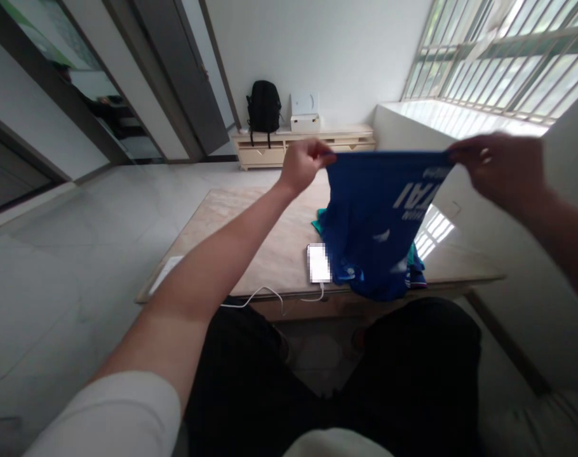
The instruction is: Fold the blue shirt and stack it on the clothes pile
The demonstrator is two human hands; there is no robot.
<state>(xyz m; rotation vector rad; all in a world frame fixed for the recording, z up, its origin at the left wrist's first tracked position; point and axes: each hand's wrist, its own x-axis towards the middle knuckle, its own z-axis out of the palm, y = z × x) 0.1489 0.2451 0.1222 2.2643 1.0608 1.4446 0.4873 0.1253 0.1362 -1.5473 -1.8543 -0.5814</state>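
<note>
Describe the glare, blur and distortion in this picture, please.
Head view: a bright reflection glares beside the blue garment; head view: the right hand looks shaded and soft; head view: the door leans, likely wide-angle distortion; head view: pixelation masks the phone-like device.

The garment (369, 209) hangs between the left grip (308, 164) and the right grip (496, 166), over other clothing (416, 260) on the tabletop (265, 241). Below the left grip, the phone (319, 263) lies just left of the garment, its cable (265, 288) trailing left along the near edge. Beyond the left grip, the cabinet (260, 157) carries the backpack (264, 106), with the box (305, 123) to its right. The window (498, 70) lies beyond the right grip.
</note>
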